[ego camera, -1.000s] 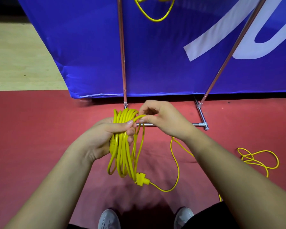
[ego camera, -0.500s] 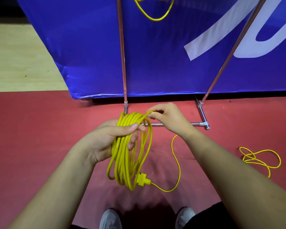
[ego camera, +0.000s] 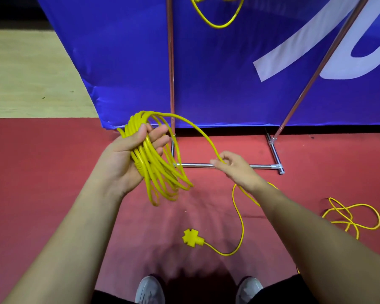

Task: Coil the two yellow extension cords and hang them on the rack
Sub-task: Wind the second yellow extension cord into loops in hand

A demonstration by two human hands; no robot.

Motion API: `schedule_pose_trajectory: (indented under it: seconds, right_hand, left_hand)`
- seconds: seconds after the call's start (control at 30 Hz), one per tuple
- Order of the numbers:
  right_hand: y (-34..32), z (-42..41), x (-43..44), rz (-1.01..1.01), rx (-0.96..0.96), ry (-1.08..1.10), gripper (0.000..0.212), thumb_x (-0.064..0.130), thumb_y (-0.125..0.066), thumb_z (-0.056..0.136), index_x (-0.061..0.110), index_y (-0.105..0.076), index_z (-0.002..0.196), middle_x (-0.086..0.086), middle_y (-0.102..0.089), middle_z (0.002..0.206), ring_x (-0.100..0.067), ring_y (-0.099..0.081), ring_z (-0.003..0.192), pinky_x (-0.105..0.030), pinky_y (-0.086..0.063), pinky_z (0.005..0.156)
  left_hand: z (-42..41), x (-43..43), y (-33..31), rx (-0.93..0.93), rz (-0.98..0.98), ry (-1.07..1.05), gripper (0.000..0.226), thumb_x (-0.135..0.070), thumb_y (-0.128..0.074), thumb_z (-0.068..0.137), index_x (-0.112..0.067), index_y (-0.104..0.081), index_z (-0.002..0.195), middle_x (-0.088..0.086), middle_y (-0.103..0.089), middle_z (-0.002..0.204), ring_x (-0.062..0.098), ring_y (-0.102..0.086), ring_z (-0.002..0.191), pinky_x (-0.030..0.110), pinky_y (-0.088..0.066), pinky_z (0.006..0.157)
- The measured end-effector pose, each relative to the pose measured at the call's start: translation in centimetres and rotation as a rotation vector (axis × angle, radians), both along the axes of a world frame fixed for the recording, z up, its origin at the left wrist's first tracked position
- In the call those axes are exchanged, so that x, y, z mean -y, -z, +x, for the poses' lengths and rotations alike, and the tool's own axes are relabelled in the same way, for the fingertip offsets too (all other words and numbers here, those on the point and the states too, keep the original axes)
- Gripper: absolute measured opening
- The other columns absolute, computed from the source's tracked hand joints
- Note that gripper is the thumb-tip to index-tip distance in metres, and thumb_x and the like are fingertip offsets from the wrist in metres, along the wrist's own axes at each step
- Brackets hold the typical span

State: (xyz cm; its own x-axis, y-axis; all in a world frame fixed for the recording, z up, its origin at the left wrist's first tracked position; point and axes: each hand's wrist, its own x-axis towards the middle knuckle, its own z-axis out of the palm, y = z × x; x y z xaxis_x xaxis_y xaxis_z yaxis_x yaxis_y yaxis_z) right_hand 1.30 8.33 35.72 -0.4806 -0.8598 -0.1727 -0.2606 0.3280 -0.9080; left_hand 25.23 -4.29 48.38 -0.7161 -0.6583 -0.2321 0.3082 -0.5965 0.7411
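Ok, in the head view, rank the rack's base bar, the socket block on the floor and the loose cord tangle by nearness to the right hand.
1. The base bar: just behind the right hand.
2. The socket block: on the floor, below and to the left.
3. The loose cord tangle: on the floor, far right.

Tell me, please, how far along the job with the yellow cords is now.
Looks done: one yellow loop already hangs high, seemingly from the rack. In hand: the left hand holds the coil while the right hand pinches its loose strand. Left: the tail ending in the socket and a tangle lie on the floor; then hang the coil.
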Motion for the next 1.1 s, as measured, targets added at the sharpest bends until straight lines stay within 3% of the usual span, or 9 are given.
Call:
schedule_pose_trajectory:
  seconds: [0.13,0.23,0.3,0.43,0.53,0.63,0.73,0.87,1.1]
  right_hand:
    - [-0.1,1.7,1.8,-0.133,0.005,0.098,0.017,0.018,-0.052,0.097,0.007,-0.052,0.083,0.002,-0.043,0.056,-0.013,-0.030,0.051,-0.028,-0.026,0.050]
    - [-0.2,2.7,2.5,0.011,-0.048,0.119,0.009,0.012,-0.056,0.095,0.011,-0.062,0.089,-0.005,-0.061,0.061,-0.003,-0.036,0.039,-0.024,-0.030,0.046]
    - [-0.7,3.6,2.6,0.160,-0.125,0.064,0.004,0.013,-0.056,0.095,0.018,-0.055,0.096,-0.007,-0.069,0.066,-0.001,-0.041,0.042,-0.023,-0.033,0.047]
    - [-3.5,5.1,2.9,0.380,-0.249,-0.282,0.021,0.003,-0.048,0.087,0.016,-0.061,0.078,-0.010,-0.071,0.064,0.000,-0.047,0.040,-0.023,-0.033,0.050]
    - [-7.4,5.7,2.1,0.442,-0.109,-0.642,0.017,0.006,-0.057,0.087,0.012,-0.071,0.079,-0.005,-0.062,0.052,-0.009,-0.039,0.040,-0.023,-0.028,0.048]
    - [-10.9,5.3,1.2,0.324,0.100,-0.769,0.013,0.005,-0.059,0.088,0.001,-0.071,0.086,-0.006,-0.048,0.046,-0.014,-0.029,0.039,-0.023,-0.021,0.044]
    - [-12.4,4.4,1.0,0.055,0.237,-0.656,0.015,0.010,-0.059,0.086,0.001,-0.070,0.083,-0.002,-0.042,0.047,-0.014,-0.030,0.045,-0.028,-0.020,0.048]
    - [-11.5,3.3,1.3,-0.145,0.401,-0.503,0.007,0.008,-0.061,0.087,0.007,-0.067,0.090,0.001,-0.050,0.056,-0.010,-0.040,0.051,-0.022,-0.031,0.050]
    - [-5.8,-1.2,0.6,-0.046,0.082,-0.237,0.011,0.004,-0.061,0.093,0.010,-0.067,0.086,-0.005,-0.061,0.071,-0.012,-0.054,0.062,-0.026,-0.045,0.066]
  left_hand:
    - [-0.3,-0.4,0.0,0.109,-0.118,-0.041,0.009,-0.018,-0.053,0.085,-0.014,-0.061,0.084,0.007,-0.076,0.086,0.016,-0.073,0.077,0.023,-0.056,0.063]
    - [-0.1,-0.5,0.1,0.133,-0.149,-0.063,0.012,-0.018,-0.055,0.084,-0.012,-0.063,0.092,0.003,-0.074,0.075,0.014,-0.071,0.068,0.024,-0.056,0.061]
    - [0.0,-0.5,0.3,0.105,-0.159,-0.030,0.020,-0.017,-0.054,0.086,-0.012,-0.064,0.103,-0.001,-0.072,0.074,0.011,-0.069,0.066,0.023,-0.055,0.062]
    - [-0.1,-0.6,0.5,0.122,-0.158,-0.014,0.023,-0.012,-0.054,0.089,-0.010,-0.064,0.109,0.000,-0.073,0.076,0.011,-0.070,0.070,0.022,-0.055,0.064]
    - [-0.3,-0.7,0.6,0.179,-0.177,0.015,0.012,-0.007,-0.055,0.088,-0.004,-0.063,0.097,0.013,-0.074,0.086,0.024,-0.073,0.083,0.028,-0.058,0.071]
    - [-0.5,-1.4,0.9,0.282,-0.284,0.140,0.007,-0.004,-0.056,0.090,-0.001,-0.060,0.094,0.022,-0.072,0.098,0.032,-0.070,0.095,0.038,-0.057,0.084]
    - [-0.6,-2.5,1.3,0.376,-0.436,0.354,0.014,-0.006,-0.056,0.091,0.006,-0.062,0.097,0.023,-0.072,0.094,0.034,-0.071,0.090,0.040,-0.057,0.083]
    - [-0.5,-2.3,0.9,0.268,-0.353,0.365,0.012,-0.010,-0.057,0.089,0.001,-0.059,0.086,0.014,-0.064,0.069,0.025,-0.063,0.055,0.032,-0.053,0.055]
    - [-0.1,-1.5,0.2,0.066,-0.095,0.227,0.009,-0.010,-0.064,0.076,-0.008,-0.062,0.084,0.009,-0.060,0.066,0.019,-0.058,0.051,0.026,-0.051,0.051]
